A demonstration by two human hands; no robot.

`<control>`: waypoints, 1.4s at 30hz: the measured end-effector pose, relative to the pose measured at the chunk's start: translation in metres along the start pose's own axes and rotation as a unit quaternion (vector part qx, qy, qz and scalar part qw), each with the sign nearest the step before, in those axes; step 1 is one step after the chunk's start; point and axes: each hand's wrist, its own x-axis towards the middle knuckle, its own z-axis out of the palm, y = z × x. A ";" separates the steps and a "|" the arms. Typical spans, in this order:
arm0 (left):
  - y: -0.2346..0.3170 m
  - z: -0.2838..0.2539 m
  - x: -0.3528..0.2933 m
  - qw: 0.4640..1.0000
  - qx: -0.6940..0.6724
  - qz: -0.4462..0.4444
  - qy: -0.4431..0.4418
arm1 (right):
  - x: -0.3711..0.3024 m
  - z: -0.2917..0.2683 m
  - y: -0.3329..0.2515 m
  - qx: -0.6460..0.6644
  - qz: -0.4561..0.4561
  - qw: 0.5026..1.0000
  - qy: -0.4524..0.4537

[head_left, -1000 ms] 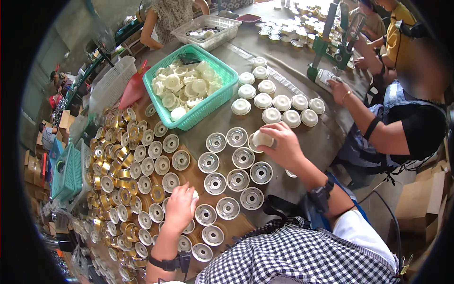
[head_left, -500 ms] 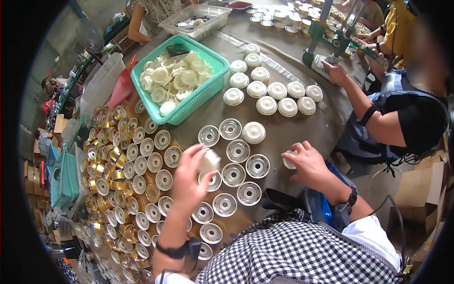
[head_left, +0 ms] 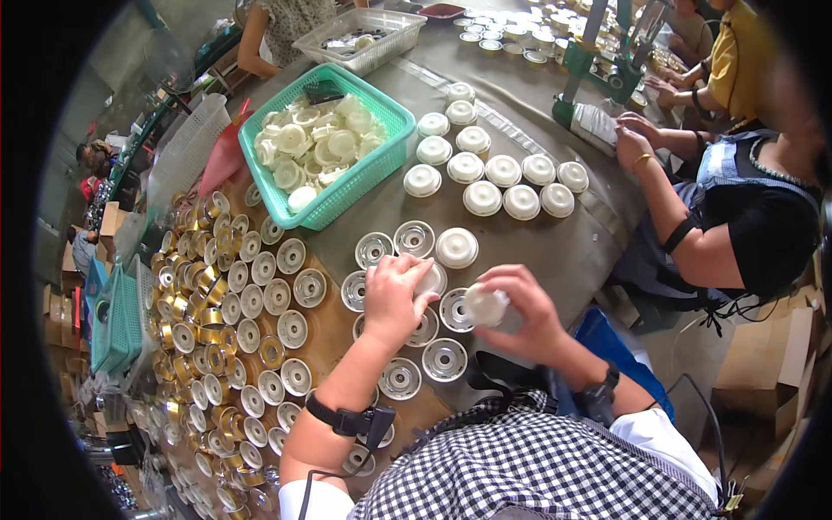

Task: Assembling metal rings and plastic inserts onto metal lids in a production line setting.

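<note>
My left hand (head_left: 394, 303) has its fingers closed on a white plastic cap (head_left: 432, 279), which it presses onto one of the round pieces on the table. A second white cap (head_left: 486, 307), slightly blurred, is pinched in my right hand (head_left: 529, 314), just right of a silver-and-white round cup (head_left: 455, 309) with a central hole. More such cups (head_left: 445, 359) lie around my hands, some partly covered by my left hand. Beyond them one round piece wears a white cap (head_left: 457, 248). Farther back stands a group of capped pieces (head_left: 483, 198).
A green basket (head_left: 347, 195) full of loose white caps stands at far left. Gold-rimmed cups (head_left: 208, 325) crowd the left side. At right a co-worker's hand (head_left: 640, 147) is by a green hand press (head_left: 568, 108). A white basket (head_left: 381, 52) sits at the back.
My left hand has carried its cap right and down onto a round piece. My right hand has moved left with its cap toward the cups. The view has shifted slightly.
</note>
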 end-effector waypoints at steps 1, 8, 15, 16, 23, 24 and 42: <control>0.000 0.000 0.000 1.000 -0.002 -0.002 0.000 | 0.001 0.008 0.004 0.001 -0.002 1.000 0.000; 0.004 0.000 -0.003 1.000 0.011 -0.019 0.010 | -0.020 0.033 0.033 -0.184 -0.013 0.983 0.011; 0.018 0.018 0.011 0.997 0.069 -0.013 0.019 | -0.021 0.016 0.061 -0.300 -0.024 0.952 0.053; 0.020 0.023 0.019 0.998 0.062 0.004 0.023 | -0.014 0.008 0.063 -0.329 -0.025 0.941 0.073; 0.037 0.060 0.084 0.996 0.082 0.019 0.036 | 0.017 -0.041 0.088 -0.442 -0.035 0.890 0.108; 0.034 0.066 0.092 0.994 0.090 0.030 0.045 | 0.022 -0.043 0.091 -0.451 -0.031 0.885 0.111; -0.162 -0.101 0.118 0.958 0.161 -0.227 -0.072 | 0.339 0.155 0.064 -0.281 0.003 0.921 -0.271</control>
